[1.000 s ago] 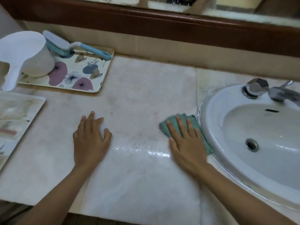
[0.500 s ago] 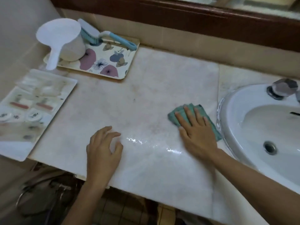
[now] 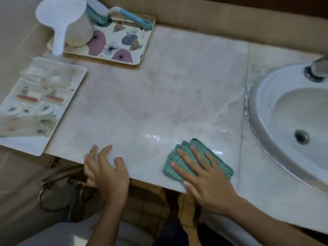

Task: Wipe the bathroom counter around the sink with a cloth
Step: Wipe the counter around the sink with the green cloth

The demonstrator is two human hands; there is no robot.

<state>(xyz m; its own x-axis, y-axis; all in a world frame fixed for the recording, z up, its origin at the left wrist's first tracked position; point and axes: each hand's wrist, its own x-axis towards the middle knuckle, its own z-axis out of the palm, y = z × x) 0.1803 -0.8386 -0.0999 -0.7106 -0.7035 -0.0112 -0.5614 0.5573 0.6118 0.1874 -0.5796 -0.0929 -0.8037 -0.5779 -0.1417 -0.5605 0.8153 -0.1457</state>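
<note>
Right hand (image 3: 207, 178) and cloth (image 3: 221, 166) have slid to the counter's (image 3: 177, 86) front edge, lower centre, fingers flat on it. Left hand (image 3: 106, 169) is relaxed, holding nothing. The upper-left tray (image 3: 124, 41) holds a jug (image 3: 78, 29) and a brush (image 3: 124, 15).

Fig.: L hand (image 3: 106, 173) & R hand (image 3: 204, 176), both bare; forearms (image 3: 110, 219) bare to frame edge; nails short. Below R hand: dark blue garment (image 3: 171, 235), type unclear.
</note>
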